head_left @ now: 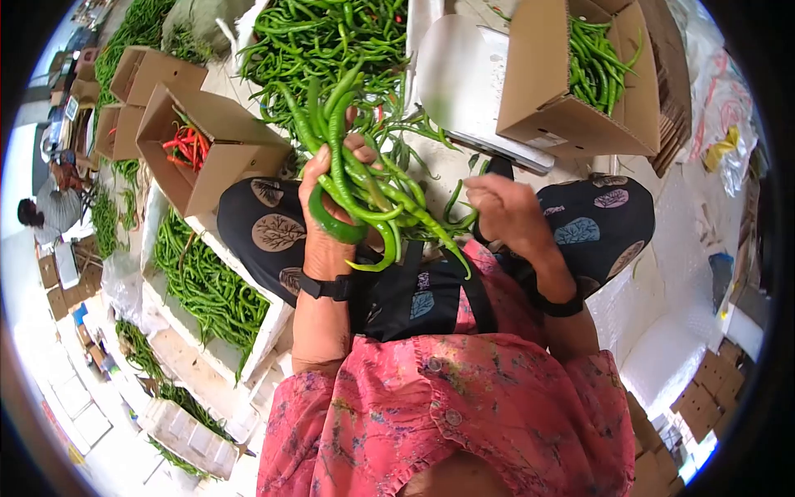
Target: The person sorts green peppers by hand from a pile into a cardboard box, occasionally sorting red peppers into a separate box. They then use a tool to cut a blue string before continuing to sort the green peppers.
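My left hand (325, 186) is closed around a bunch of long green chili peppers (377, 192), held above my lap. The peppers fan out over the palm, and several tips hang down past the wrist. My right hand (509, 211) is to the right of the bunch, over my knee. Its fingers are curled together, and I cannot tell what, if anything, is in them. A few loose green peppers show just left of its fingertips. Beyond the left hand, a white crate (411, 41) is heaped with more green peppers (331, 37).
At the upper right, a cardboard box (534, 79) holds green peppers, beside a white scale (468, 116). Red peppers (189, 149) lie in a box (236, 137) on the left. Below it, a foam crate (277, 311) holds green peppers. Another person (54, 203) sits far left.
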`<state>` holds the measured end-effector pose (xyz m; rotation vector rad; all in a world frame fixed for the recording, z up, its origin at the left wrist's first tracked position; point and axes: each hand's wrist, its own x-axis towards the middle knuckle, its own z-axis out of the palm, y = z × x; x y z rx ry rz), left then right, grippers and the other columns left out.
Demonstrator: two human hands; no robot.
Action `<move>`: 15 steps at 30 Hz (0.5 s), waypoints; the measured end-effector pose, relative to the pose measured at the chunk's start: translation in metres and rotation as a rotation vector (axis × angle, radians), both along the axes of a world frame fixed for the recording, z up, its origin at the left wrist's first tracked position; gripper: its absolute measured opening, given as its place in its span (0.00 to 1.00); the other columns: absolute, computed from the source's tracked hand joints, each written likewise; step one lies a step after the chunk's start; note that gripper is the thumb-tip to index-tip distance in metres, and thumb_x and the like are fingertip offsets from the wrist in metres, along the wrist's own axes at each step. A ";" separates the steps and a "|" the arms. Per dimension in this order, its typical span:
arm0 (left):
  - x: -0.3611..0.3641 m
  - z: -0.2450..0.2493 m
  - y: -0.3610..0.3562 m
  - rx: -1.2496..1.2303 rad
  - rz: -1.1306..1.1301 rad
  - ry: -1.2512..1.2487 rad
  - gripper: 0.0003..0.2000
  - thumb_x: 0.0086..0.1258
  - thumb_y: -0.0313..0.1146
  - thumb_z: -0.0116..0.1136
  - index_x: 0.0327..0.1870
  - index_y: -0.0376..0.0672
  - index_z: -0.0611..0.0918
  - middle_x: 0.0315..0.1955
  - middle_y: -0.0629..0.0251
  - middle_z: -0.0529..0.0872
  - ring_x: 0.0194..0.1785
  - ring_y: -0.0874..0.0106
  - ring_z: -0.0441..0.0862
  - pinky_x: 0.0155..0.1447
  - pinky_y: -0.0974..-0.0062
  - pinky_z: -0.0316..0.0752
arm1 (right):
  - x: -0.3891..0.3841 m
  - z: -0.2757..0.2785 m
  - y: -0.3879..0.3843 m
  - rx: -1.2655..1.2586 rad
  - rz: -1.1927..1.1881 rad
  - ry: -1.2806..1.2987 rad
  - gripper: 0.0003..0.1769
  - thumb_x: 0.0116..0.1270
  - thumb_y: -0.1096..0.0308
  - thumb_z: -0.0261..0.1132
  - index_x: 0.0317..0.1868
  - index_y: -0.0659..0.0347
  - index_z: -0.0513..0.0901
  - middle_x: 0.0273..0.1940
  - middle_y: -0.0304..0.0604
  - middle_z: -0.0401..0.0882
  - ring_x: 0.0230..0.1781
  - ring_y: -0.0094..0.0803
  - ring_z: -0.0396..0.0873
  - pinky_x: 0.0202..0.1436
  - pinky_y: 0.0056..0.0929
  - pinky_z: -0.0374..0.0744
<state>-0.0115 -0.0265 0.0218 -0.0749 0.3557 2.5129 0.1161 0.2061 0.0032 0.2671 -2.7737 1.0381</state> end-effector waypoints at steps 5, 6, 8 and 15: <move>0.005 -0.003 0.006 -0.120 -0.013 0.036 0.30 0.69 0.37 0.56 0.70 0.36 0.64 0.40 0.64 0.77 0.44 0.69 0.79 0.51 0.64 0.81 | -0.033 0.071 -0.016 -0.826 -0.197 -0.536 0.11 0.66 0.67 0.64 0.42 0.66 0.83 0.31 0.37 0.82 0.33 0.17 0.77 0.38 0.20 0.75; 0.006 -0.004 0.006 -0.126 -0.027 0.035 0.30 0.68 0.37 0.57 0.70 0.36 0.64 0.40 0.63 0.78 0.45 0.69 0.79 0.50 0.63 0.82 | -0.039 0.082 -0.023 -0.845 -0.158 -0.603 0.11 0.64 0.67 0.66 0.42 0.66 0.83 0.31 0.37 0.82 0.33 0.17 0.77 0.38 0.21 0.75; 0.011 0.003 0.011 -0.209 -0.038 0.033 0.33 0.69 0.36 0.57 0.71 0.33 0.60 0.38 0.64 0.73 0.44 0.71 0.74 0.50 0.69 0.80 | -0.051 0.093 -0.040 -0.903 -0.184 -0.664 0.13 0.61 0.63 0.69 0.39 0.65 0.83 0.27 0.36 0.81 0.29 0.17 0.76 0.33 0.22 0.74; 0.020 -0.015 0.013 -0.364 -0.089 -0.075 0.22 0.64 0.31 0.60 0.59 0.34 0.73 0.41 0.58 0.82 0.42 0.67 0.82 0.48 0.71 0.82 | -0.067 0.076 -0.051 -0.364 -0.042 -0.482 0.09 0.61 0.70 0.67 0.31 0.68 0.79 0.21 0.33 0.76 0.22 0.13 0.69 0.25 0.20 0.70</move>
